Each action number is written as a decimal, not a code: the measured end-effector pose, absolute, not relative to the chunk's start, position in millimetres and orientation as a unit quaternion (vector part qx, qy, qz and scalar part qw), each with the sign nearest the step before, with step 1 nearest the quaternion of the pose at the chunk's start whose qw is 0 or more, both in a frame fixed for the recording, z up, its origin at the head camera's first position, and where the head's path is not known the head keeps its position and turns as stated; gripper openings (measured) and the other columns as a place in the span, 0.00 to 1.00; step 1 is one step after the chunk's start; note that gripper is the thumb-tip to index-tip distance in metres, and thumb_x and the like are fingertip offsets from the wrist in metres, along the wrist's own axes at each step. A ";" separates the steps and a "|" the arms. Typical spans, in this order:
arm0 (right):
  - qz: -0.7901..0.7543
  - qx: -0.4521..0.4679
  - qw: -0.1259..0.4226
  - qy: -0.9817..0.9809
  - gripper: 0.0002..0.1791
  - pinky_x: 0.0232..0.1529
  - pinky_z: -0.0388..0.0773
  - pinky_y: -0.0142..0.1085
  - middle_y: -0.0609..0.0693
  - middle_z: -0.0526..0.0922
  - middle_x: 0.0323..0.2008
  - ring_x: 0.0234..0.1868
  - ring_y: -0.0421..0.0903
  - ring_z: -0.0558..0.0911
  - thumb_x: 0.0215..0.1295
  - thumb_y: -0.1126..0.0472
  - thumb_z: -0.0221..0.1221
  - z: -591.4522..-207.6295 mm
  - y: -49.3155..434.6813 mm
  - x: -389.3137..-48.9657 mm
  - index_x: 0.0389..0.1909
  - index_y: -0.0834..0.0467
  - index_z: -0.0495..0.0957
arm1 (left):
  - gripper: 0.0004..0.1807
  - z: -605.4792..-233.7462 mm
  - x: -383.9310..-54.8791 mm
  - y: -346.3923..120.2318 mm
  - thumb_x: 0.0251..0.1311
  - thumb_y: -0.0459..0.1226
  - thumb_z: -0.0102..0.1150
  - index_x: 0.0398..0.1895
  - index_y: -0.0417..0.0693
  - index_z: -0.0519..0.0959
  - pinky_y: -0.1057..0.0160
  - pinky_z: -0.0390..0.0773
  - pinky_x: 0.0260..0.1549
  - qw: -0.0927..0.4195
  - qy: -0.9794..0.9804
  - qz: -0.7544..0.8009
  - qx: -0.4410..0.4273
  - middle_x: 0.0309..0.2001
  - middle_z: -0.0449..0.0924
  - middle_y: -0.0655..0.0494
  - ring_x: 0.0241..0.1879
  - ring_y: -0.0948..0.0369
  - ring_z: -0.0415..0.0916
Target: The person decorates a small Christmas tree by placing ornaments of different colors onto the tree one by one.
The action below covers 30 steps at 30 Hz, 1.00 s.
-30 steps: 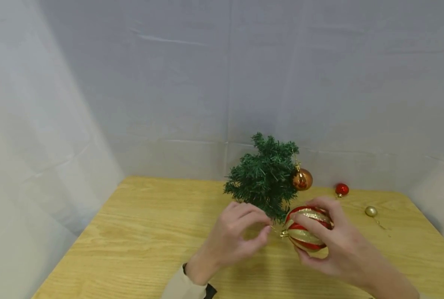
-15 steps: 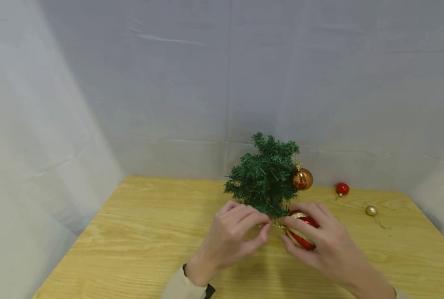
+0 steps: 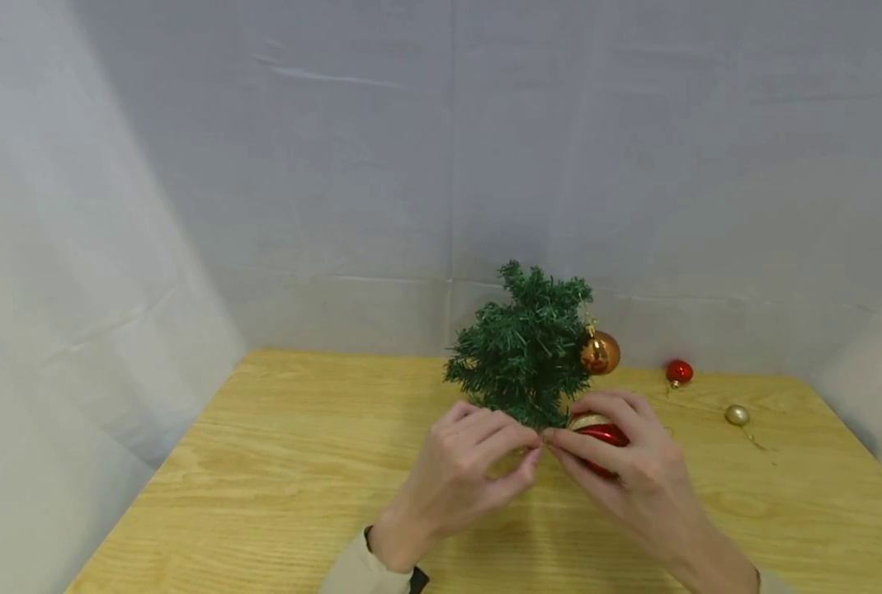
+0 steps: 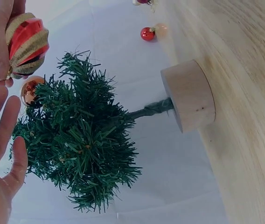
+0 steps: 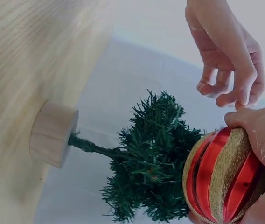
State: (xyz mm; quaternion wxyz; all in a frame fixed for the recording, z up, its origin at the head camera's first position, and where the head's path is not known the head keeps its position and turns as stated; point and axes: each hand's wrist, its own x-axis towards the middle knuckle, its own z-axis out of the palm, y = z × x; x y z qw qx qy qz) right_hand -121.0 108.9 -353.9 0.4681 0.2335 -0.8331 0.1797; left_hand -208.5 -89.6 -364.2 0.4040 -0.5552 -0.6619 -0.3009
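In the head view, the widest open room for your movement is to the left of your left hand (image 3: pixel 478 462) — the light wooden tabletop (image 3: pixel 277 462) stretches there up to its slanting left edge. Its far edge runs behind the small, bushy, green artificial tree (image 3: pixel 522 355), and meets the pale, creased backdrop sheet (image 3: pixel 337 165). On the right the room is narrower: the small, shiny red ball (image 3: pixel 679 371) lies near the far edge, and the small, dull gold ball (image 3: pixel 737 415) lies a little closer to you, with its thread trailing on the wood. Also a shiny copper ball (image 3: pixel 600 353) hangs at the right side of the tree, just beyond your right hand (image 3: pixel 637 462), so that side is tight.

Your two hands are together at the fingertips, in front of the lower branches. The right one is wrapped around the large, round ornament with red and glittery gold stripes (image 5: pixel 221 175), which is held above the tabletop, and its thumb and forefinger meet near the gold cap. The left one pinches the thin gold cord (image 3: pixel 544 441) — its other fingers are loosely bent. The wrist views show the tree's round, pale wooden base (image 4: pixel 188 95) standing on the wood-grained surface.
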 end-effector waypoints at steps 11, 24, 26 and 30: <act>0.215 0.273 0.488 -0.800 0.19 0.68 0.67 0.23 0.55 0.87 0.42 0.49 0.57 0.81 0.77 0.47 0.56 -359.5 109.8 -130.7 0.33 0.53 0.89 | 0.05 -366.2 -212.3 -89.2 0.56 0.35 0.69 0.36 0.52 0.85 0.71 0.77 0.37 0.412 -0.656 -0.319 -0.547 0.32 0.87 0.64 0.32 0.69 0.81; 0.218 0.273 0.471 -0.810 0.18 0.57 0.74 0.25 0.50 0.86 0.37 0.41 0.48 0.83 0.78 0.51 0.52 -366.2 105.6 -134.2 0.33 0.55 0.85 | 0.02 -365.8 -208.0 -89.6 0.58 0.36 0.67 0.33 0.54 0.85 0.68 0.77 0.40 0.375 -0.681 -0.343 -0.527 0.35 0.86 0.63 0.38 0.66 0.81; 0.218 0.286 0.478 -0.802 0.18 0.57 0.74 0.25 0.49 0.86 0.37 0.41 0.48 0.83 0.77 0.52 0.53 -364.8 104.3 -135.4 0.32 0.55 0.84 | 0.03 -365.1 -207.8 -91.7 0.57 0.35 0.68 0.33 0.54 0.85 0.67 0.78 0.41 0.382 -0.678 -0.342 -0.527 0.35 0.86 0.63 0.38 0.66 0.81; 0.202 0.305 0.486 -0.794 0.17 0.53 0.77 0.31 0.47 0.85 0.35 0.41 0.48 0.84 0.76 0.54 0.53 -358.9 100.7 -138.2 0.30 0.55 0.84 | 0.03 -362.8 -207.2 -97.5 0.57 0.35 0.68 0.33 0.53 0.85 0.65 0.78 0.41 0.389 -0.677 -0.334 -0.527 0.35 0.86 0.62 0.38 0.65 0.82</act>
